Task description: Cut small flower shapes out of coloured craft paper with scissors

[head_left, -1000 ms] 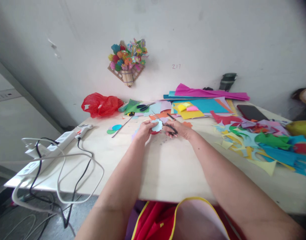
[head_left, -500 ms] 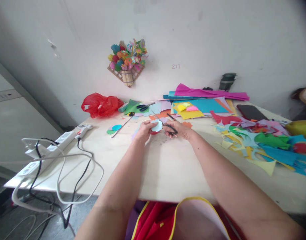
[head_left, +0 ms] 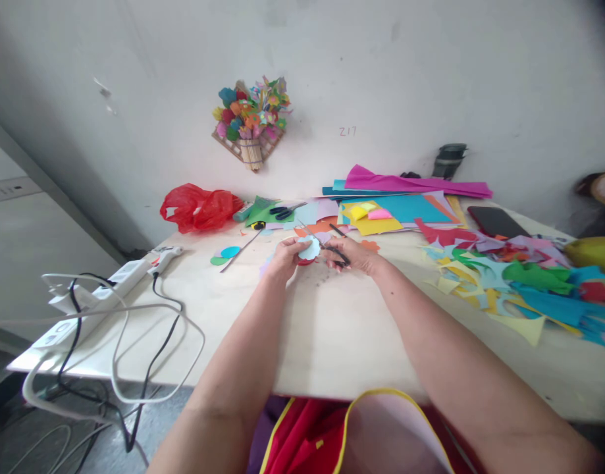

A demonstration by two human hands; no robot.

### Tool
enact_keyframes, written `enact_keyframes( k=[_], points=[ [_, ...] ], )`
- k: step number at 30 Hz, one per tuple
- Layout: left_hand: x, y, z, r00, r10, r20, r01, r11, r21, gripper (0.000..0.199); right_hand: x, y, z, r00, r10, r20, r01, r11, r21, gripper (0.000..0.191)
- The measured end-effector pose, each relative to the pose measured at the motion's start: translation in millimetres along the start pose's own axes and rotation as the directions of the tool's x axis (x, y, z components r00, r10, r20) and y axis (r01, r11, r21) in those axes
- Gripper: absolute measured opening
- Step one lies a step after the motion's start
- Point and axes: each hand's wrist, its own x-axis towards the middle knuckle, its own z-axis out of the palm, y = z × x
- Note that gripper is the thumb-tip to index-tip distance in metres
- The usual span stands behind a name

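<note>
Pinched between the thumb and fingers of my left hand (head_left: 284, 255) is a pale blue paper flower (head_left: 310, 248) with a scalloped edge. My right hand (head_left: 357, 255) grips black-handled scissors (head_left: 340, 255), their blades pointing up and left beside the flower's right edge. Whether the blades touch the paper I cannot tell. A red piece shows just under the flower. An orange paper flower (head_left: 370, 245) lies to the right of my right hand. Tiny dark scraps are scattered on the table (head_left: 326, 329) below my hands.
Coloured paper scraps (head_left: 519, 276) heap on the right near a phone (head_left: 498, 222). Paper sheets (head_left: 411, 209) lie at the back, with second scissors (head_left: 285, 211) and a red plastic bag (head_left: 199, 207) farther left. A power strip (head_left: 97, 299) with loose cables occupies the left edge.
Almost nothing differs. The pale blue flower seems slightly turned in my left hand; both hands stay in the same place.
</note>
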Motion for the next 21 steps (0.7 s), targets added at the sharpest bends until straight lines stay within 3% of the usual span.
enact_keyframes(
  k=[21],
  points=[
    [-0.7, 2.7, 1.3, 1.0, 0.022, -0.022, -0.023, 0.999, -0.035, 0.034, -0.5, 5.1, -4.0, 1.0, -0.008, 0.006, 0.008, 0.999, 0.036, 0.036]
  ],
)
